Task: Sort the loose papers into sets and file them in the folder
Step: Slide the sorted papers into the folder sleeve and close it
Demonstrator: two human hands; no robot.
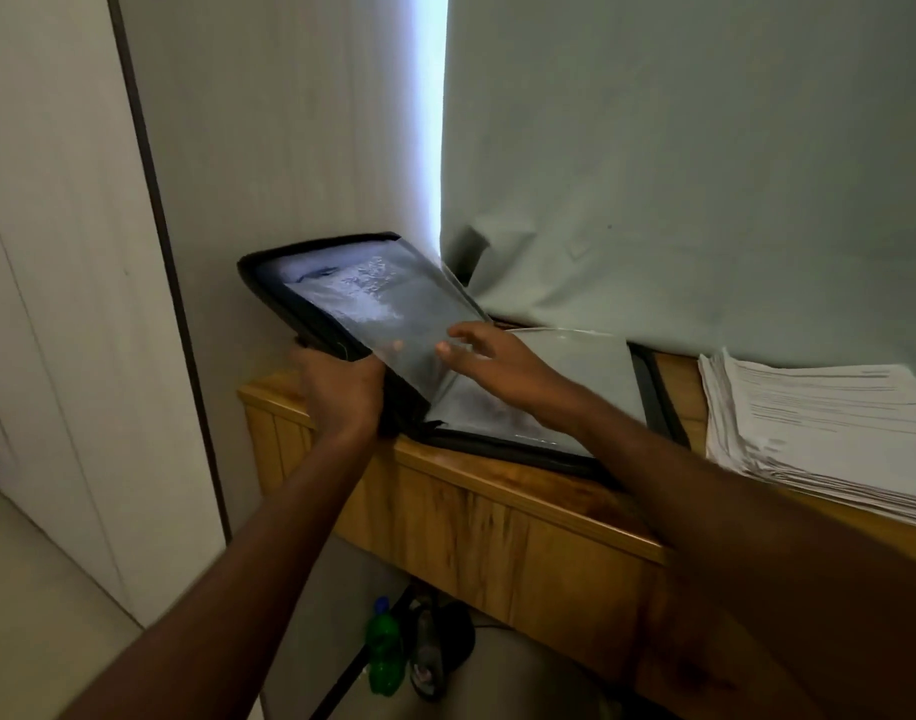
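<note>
Folder [341, 304]: one, black, lying open at the desk [497, 491] left end, its left cover being tilted up past the desk's left edge.
Papers [819, 423]: one loose stack, sitting at the right end, apart from the folder.
Left hand [341, 392]: being curled round the raised cover's lower edge.
Right hand [489, 363]: fingers being spread loosely against a clear sleeve [409, 324].
Bottle [385, 649]: one, green, on the floor beneath.

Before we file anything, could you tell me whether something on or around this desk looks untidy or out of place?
The paper stack at the desk's right end is ragged, its sheet edges fanned out unevenly. Under the desk, a green bottle stands on the floor. The folder lies open, its left cover lifted by the left hand.
</note>
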